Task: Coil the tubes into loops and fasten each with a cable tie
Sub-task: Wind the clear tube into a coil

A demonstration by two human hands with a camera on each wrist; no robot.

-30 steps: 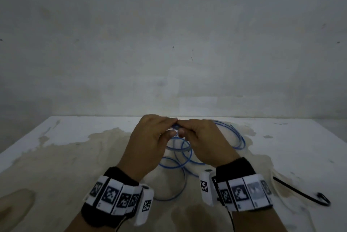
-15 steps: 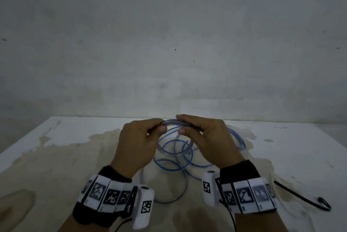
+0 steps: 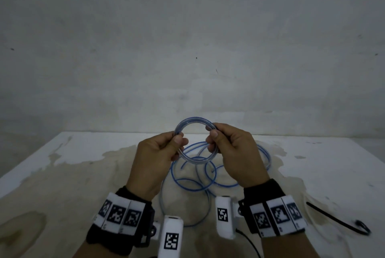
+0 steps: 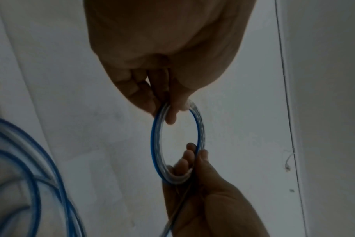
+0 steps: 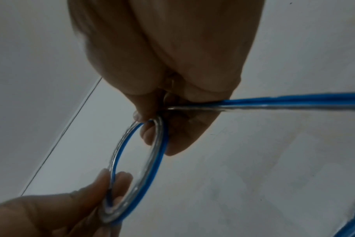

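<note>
Bare grey wall [image 3: 187, 38] backs a stained white table [image 3: 62, 174], the landmark for everything else. On the table's middle lies a loose tangle of blue-striped clear tube [image 3: 187, 178]; near the table's right edge lies a black cable tie [image 3: 333, 219]. Above the table's middle, lifted off the tangle, is a small coil of tube [image 3: 194, 126], its turns stacked close. The left hand [image 3: 154, 163] pinches the coil's left side between thumb and fingers; the right hand [image 3: 235, 153] pinches its right side, with spare tube trailing out of that grip toward the tangle. The tube looks springy, so I judge that freeing either hand to reach the tie could let the turns spring open.
</note>
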